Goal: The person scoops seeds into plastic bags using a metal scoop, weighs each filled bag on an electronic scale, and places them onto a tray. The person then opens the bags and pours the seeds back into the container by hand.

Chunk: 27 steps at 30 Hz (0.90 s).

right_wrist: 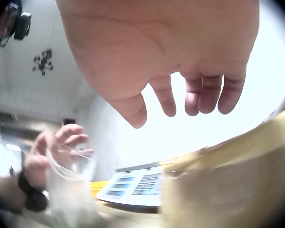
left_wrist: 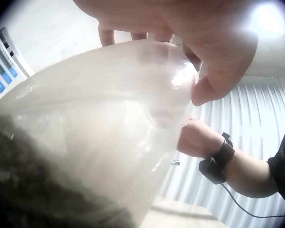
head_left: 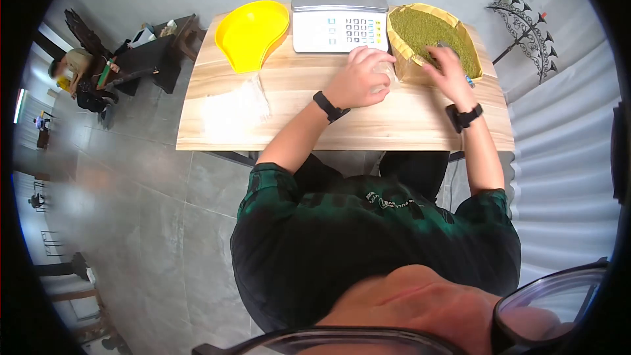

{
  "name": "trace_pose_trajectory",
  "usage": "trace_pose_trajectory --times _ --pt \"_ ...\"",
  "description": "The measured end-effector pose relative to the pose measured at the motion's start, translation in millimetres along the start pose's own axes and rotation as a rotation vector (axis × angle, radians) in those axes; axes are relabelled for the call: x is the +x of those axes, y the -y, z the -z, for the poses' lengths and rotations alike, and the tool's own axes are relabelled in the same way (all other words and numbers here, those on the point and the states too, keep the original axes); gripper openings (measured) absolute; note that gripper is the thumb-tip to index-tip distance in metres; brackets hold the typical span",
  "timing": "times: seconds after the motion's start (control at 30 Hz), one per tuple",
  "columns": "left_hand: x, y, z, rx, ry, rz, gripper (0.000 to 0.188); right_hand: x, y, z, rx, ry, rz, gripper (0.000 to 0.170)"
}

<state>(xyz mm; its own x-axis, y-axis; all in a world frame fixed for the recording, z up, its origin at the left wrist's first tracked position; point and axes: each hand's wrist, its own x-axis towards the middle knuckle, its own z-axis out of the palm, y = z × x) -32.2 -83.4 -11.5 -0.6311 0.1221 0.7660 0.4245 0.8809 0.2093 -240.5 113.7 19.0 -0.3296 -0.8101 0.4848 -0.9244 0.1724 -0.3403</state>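
Note:
My left hand point(head_left: 358, 84) holds a clear plastic bag point(head_left: 388, 73) upright by its upper edge, thumb on one side and fingers on the other. Dark grainy material lies in the bottom of this bag point(left_wrist: 95, 114) in the left wrist view. A paper sack point(head_left: 407, 69) of green granules point(head_left: 427, 26) stands to the right. Over its near edge reaches my right hand point(head_left: 452, 77), fingers spread loosely beside a small dark object point(head_left: 444, 45) in the granules. In the right wrist view nothing shows between the fingers of this hand point(right_wrist: 166, 52).
A white scale point(head_left: 338, 23) with a metal plate stands at the table's back. Left of it lies a yellow scoop-shaped tray point(head_left: 251, 31), with clear plastic bags point(head_left: 246, 100) in front. A white curtain point(head_left: 559, 177) hangs at the right; a person point(head_left: 79, 62) sits far left.

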Motion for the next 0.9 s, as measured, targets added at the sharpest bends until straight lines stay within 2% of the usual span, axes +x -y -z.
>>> trace_pose_trajectory --times 0.07,0.1,0.17,0.2,0.27,0.3,0.37,0.4,0.43,0.53,0.6,0.63,0.73,0.77,0.83,0.87,0.9 --pt "2.8 -9.5 1.9 0.044 0.042 -0.01 0.01 15.6 27.7 -25.8 0.35 0.146 -0.027 0.053" --pt "1.9 -12.6 2.8 0.053 0.054 -0.01 0.01 25.0 30.9 -41.5 0.399 0.161 0.058 0.054" --pt "0.3 -20.0 8.7 0.106 0.1 -0.012 0.011 48.1 25.3 -71.7 0.494 0.34 0.016 0.042" --pt "0.2 -24.8 14.8 0.129 0.103 0.006 0.011 58.8 21.4 -77.6 0.513 0.338 0.027 0.042" --pt "0.6 -21.7 29.8 0.186 0.125 0.039 0.01 82.5 24.1 -81.4 0.399 0.5 0.042 0.025" --pt "1.0 -19.5 38.7 0.224 0.134 0.064 0.01 94.0 24.8 -81.7 0.416 0.496 0.056 0.025" --pt "8.4 -8.6 67.0 0.267 0.151 0.1 0.01 115.8 26.1 -74.1 0.423 0.472 0.077 0.014" --pt "14.4 -1.1 81.7 0.291 0.158 0.131 0.009 127.6 28.5 -72.8 0.551 0.54 -0.083 0.013" --pt "22.6 8.5 95.2 0.298 0.166 0.131 0.009 139.5 31.8 -69.4 0.559 0.538 -0.079 0.013" --pt "55.6 43.4 131.4 0.294 0.135 0.124 0.009 178.7 37.3 -53.6 0.714 0.433 -0.113 0.013" --pt "79.3 65.0 149.3 0.217 0.137 0.216 0.009 206.6 36.3 -42.0 0.801 0.4 -0.222 0.011" --pt "91.3 76.0 156.5 0.225 0.141 0.207 0.009 218.1 36.3 -38.8 0.805 0.39 -0.216 0.011" --pt "126.8 114.5 171.1 0.478 0.237 0.113 0.01 246.7 41.1 -28.0 0.602 0.115 -0.241 0.022" --pt "136.4 123.9 172.7 0.483 0.242 0.108 0.01 254.5 36.7 -28.2 0.607 0.108 -0.239 0.022" --pt "153.0 140.5 172.0 0.518 0.26 0.237 0.011 273.8 26.7 -29.4 0.423 -0.025 0.07 0.024" --pt "155.9 156.8 169.9 0.535 0.199 0.175 0.013 282.9 23.2 -34.0 0.425 -0.034 0.069 0.024" --pt "159.2 172.7 166.9 0.537 0.199 0.164 0.013 291.8 21.2 -39.9 0.453 -0.084 -0.019 0.025"
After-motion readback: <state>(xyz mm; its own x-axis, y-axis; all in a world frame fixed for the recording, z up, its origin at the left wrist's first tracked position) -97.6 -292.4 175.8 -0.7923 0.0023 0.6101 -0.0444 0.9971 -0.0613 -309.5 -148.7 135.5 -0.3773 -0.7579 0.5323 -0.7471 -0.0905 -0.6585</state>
